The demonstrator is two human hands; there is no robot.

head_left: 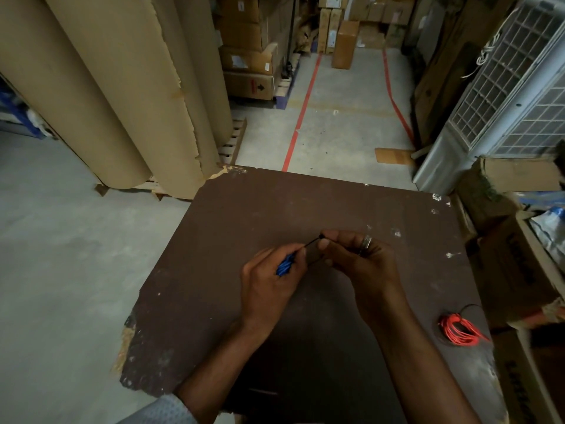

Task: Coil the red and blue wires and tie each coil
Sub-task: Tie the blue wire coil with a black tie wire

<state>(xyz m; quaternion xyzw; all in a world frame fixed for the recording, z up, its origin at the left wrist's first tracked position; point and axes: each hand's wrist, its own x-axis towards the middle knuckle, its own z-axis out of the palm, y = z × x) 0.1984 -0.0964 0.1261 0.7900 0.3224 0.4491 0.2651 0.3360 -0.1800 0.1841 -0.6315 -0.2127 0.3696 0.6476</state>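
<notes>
Dark brown surface amid warehouse cartons. Left grip closed around blue coil, steadying it; right grip pinching black tie taut. Red coil set aside, near right edge.

Matt, dark brown wooden board, scuffed and chipped pale at far and left corners. Glossy plastic-coated red wire coil near right. Smooth blue plastic-sheathed wire bundle. Dull grey metal ring.
</notes>
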